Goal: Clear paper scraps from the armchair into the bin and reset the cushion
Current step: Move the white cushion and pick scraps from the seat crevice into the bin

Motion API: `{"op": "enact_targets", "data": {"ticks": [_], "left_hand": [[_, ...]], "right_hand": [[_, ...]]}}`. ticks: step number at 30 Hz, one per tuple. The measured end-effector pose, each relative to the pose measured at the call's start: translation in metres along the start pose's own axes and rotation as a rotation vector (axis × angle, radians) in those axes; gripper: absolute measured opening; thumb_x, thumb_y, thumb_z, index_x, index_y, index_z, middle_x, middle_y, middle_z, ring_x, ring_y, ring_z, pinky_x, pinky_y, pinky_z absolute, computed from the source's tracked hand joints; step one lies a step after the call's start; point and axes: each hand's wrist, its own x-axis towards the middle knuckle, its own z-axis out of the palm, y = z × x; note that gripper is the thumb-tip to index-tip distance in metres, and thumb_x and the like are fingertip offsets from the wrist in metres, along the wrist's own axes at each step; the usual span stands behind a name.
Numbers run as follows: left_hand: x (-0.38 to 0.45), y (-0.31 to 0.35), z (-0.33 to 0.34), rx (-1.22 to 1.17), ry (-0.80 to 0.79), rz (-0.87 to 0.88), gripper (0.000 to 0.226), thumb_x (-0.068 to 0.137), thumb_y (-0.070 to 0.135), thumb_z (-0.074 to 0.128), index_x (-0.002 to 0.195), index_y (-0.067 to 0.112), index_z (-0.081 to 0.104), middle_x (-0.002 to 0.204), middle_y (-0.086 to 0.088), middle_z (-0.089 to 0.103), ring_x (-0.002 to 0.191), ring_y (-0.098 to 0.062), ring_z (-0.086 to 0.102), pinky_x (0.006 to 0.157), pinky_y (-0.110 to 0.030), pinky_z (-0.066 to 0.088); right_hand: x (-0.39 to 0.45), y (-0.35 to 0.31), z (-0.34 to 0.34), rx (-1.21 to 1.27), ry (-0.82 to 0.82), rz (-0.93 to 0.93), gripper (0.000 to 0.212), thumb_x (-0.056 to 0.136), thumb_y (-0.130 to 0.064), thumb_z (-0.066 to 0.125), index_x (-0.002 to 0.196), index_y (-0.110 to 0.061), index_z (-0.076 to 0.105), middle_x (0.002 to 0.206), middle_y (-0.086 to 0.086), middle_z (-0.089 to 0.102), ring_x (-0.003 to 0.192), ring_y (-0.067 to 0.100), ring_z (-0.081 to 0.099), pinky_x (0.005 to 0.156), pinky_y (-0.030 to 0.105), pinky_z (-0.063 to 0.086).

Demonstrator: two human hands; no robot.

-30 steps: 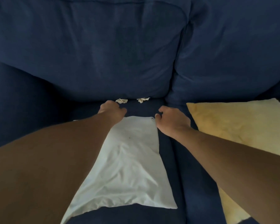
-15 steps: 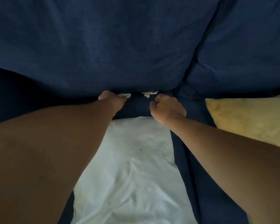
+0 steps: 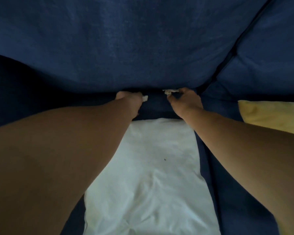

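Observation:
Two small crumpled paper scraps lie in the crease where the dark blue seat meets the back cushion. My left hand is closed around the left scrap, whose white end sticks out past my fingers. My right hand has its fingers curled at the right scrap, thumb below and fingertips touching it. A white cushion lies flat on the seat between my forearms.
A yellow cushion lies at the right on the seat. A second blue back cushion stands at the upper right, with a dark gap between the two. No bin is in view.
Both hands moved forward from the white cushion's far edge to the crease. The left hand closed on the left scrap; the right hand reached the right scrap. The camera leaned closer.

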Motion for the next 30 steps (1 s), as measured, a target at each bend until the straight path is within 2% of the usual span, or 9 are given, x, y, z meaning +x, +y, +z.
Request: {"op": "enact_targets", "data": {"ticks": [4, 7, 9, 11, 15, 18, 21, 26, 30], "left_hand": [[-0.003, -0.008, -0.022, 0.041, 0.002, 0.039, 0.014, 0.091, 0.020, 0.068, 0.093, 0.006, 0.069, 0.076, -0.008, 0.068, 0.060, -0.014, 0.063, 0.044, -0.026, 0.051], [-0.002, -0.015, -0.038, 0.116, -0.016, 0.122, 0.016, 0.090, 0.021, 0.068, 0.078, 0.010, 0.067, 0.072, -0.008, 0.070, 0.062, -0.016, 0.068, 0.054, -0.028, 0.060], [-0.002, -0.020, -0.048, 0.156, -0.026, 0.160, 0.015, 0.092, 0.022, 0.066, 0.078, 0.014, 0.066, 0.076, -0.007, 0.073, 0.075, -0.019, 0.074, 0.069, -0.035, 0.065], [-0.003, -0.026, -0.058, 0.166, -0.026, 0.189, 0.012, 0.093, 0.021, 0.065, 0.081, 0.018, 0.062, 0.085, -0.006, 0.074, 0.083, -0.021, 0.075, 0.078, -0.038, 0.064], [-0.016, -0.034, -0.074, 0.193, 0.061, 0.288, 0.005, 0.094, 0.024, 0.062, 0.098, 0.021, 0.063, 0.100, -0.001, 0.066, 0.084, -0.015, 0.065, 0.066, -0.028, 0.054], [-0.032, -0.039, -0.079, 0.175, 0.128, 0.350, 0.010, 0.096, 0.021, 0.058, 0.104, 0.021, 0.064, 0.104, 0.002, 0.063, 0.078, -0.009, 0.058, 0.055, -0.024, 0.043], [-0.051, -0.042, -0.081, 0.187, 0.151, 0.376, 0.012, 0.097, 0.019, 0.054, 0.101, 0.022, 0.065, 0.106, 0.002, 0.067, 0.084, -0.012, 0.063, 0.053, -0.024, 0.044], [-0.084, -0.058, -0.084, 0.227, 0.219, 0.398, 0.014, 0.096, 0.017, 0.056, 0.100, 0.022, 0.068, 0.110, -0.001, 0.065, 0.091, -0.020, 0.066, 0.064, -0.028, 0.054], [-0.109, -0.079, -0.087, 0.220, 0.290, 0.420, 0.015, 0.095, 0.017, 0.055, 0.098, 0.023, 0.068, 0.107, -0.001, 0.065, 0.085, -0.019, 0.064, 0.052, -0.025, 0.046]], "right_hand": [[0.020, -0.019, 0.019, 0.113, 0.016, 0.111, 0.051, 0.092, -0.045, 0.068, 0.135, -0.017, 0.063, 0.139, 0.008, 0.062, 0.126, 0.032, 0.057, 0.102, 0.034, 0.045], [0.042, -0.021, 0.040, -0.009, 0.012, 0.129, 0.058, 0.095, -0.033, 0.063, 0.149, -0.019, 0.047, 0.158, 0.005, 0.043, 0.144, 0.030, 0.040, 0.117, 0.037, 0.033], [0.039, -0.028, 0.041, 0.067, 0.071, 0.193, 0.048, 0.103, -0.036, 0.057, 0.144, -0.012, 0.051, 0.150, 0.006, 0.051, 0.137, 0.030, 0.048, 0.098, 0.030, 0.041], [0.029, -0.025, 0.040, -0.061, 0.076, 0.179, 0.040, 0.105, -0.034, 0.055, 0.134, -0.005, 0.059, 0.138, 0.013, 0.060, 0.124, 0.032, 0.058, 0.080, 0.026, 0.038], [0.013, -0.018, 0.033, -0.155, 0.042, 0.030, 0.028, 0.102, -0.034, 0.058, 0.113, -0.010, 0.067, 0.121, 0.014, 0.068, 0.097, 0.033, 0.062, 0.076, 0.029, 0.042], [-0.010, -0.017, 0.019, -0.189, 0.049, -0.077, 0.022, 0.099, -0.038, 0.060, 0.104, -0.018, 0.066, 0.111, 0.011, 0.068, 0.094, 0.033, 0.063, 0.077, 0.033, 0.049], [-0.035, -0.016, 0.004, -0.238, 0.027, -0.185, 0.019, 0.099, -0.043, 0.058, 0.095, -0.024, 0.062, 0.099, 0.005, 0.066, 0.083, 0.027, 0.063, 0.071, 0.036, 0.053], [-0.078, -0.017, -0.019, -0.316, 0.056, -0.308, 0.022, 0.096, -0.048, 0.058, 0.090, -0.027, 0.060, 0.096, 0.001, 0.066, 0.087, 0.029, 0.063, 0.075, 0.040, 0.055], [-0.109, -0.016, -0.027, -0.363, 0.035, -0.365, 0.021, 0.096, -0.048, 0.058, 0.092, -0.028, 0.061, 0.098, -0.001, 0.067, 0.089, 0.027, 0.063, 0.077, 0.038, 0.054]]}}
